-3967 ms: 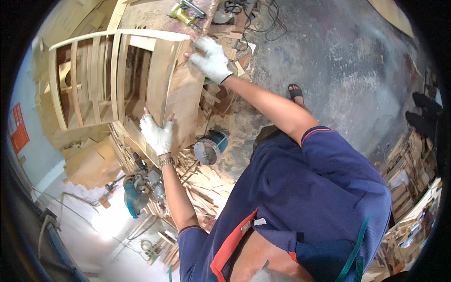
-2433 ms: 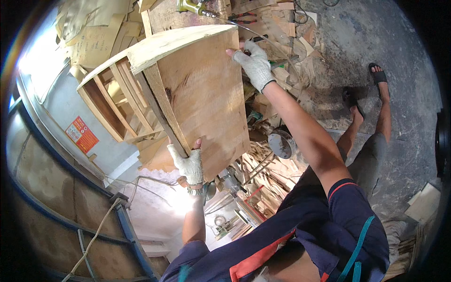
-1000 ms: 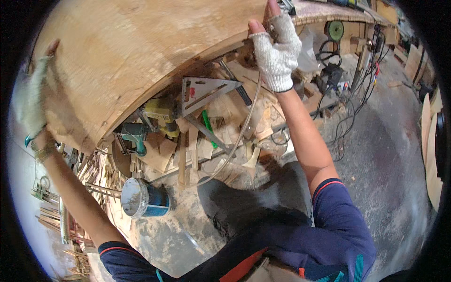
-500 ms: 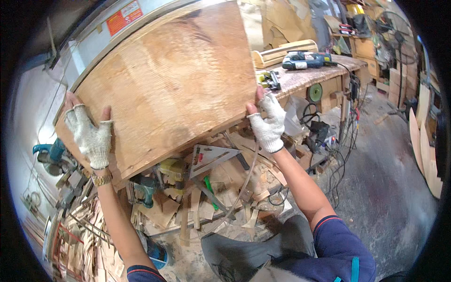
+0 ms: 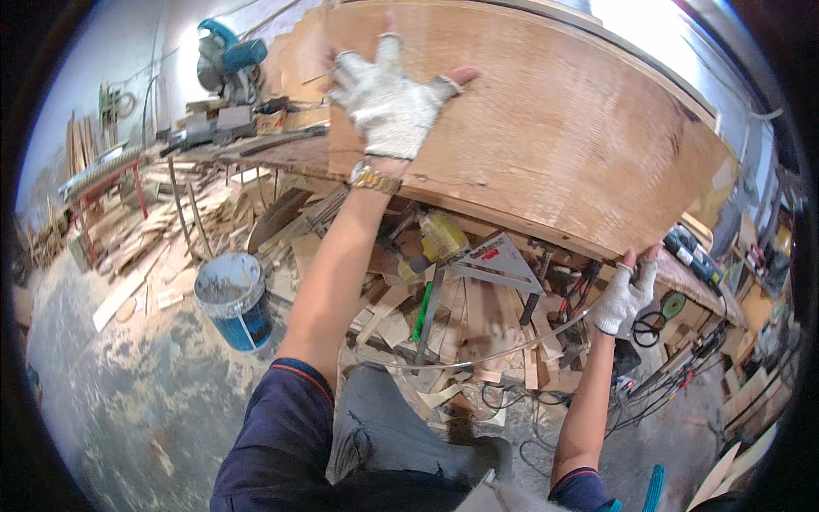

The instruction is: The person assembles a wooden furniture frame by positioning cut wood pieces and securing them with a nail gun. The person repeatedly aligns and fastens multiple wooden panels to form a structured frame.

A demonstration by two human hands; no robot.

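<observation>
A large plywood board (image 5: 529, 111) with a curved outline lies across the bench in front of me. My left hand (image 5: 388, 107), in a white fingerless-tip knit glove, rests flat on the board near its left end, fingers spread wide. At the near right corner my right hand (image 5: 627, 299), gloved the same way, holds the board's edge, with bare fingertips showing at the rim. The underside of the board and part of the right fingers are hidden.
Below the board are a white triangular square (image 5: 499, 264), a yellow power tool (image 5: 439, 239), a green-handled tool (image 5: 422, 311) and wood offcuts. A blue bucket (image 5: 235, 303) stands on the floor. Left stands a mitre saw (image 5: 230, 64); cables (image 5: 648, 405) trail at right.
My view has swung left, bringing the bucket and mitre saw further in. The board now slants down to the right; my left hand's fingers are spread wider on it.
</observation>
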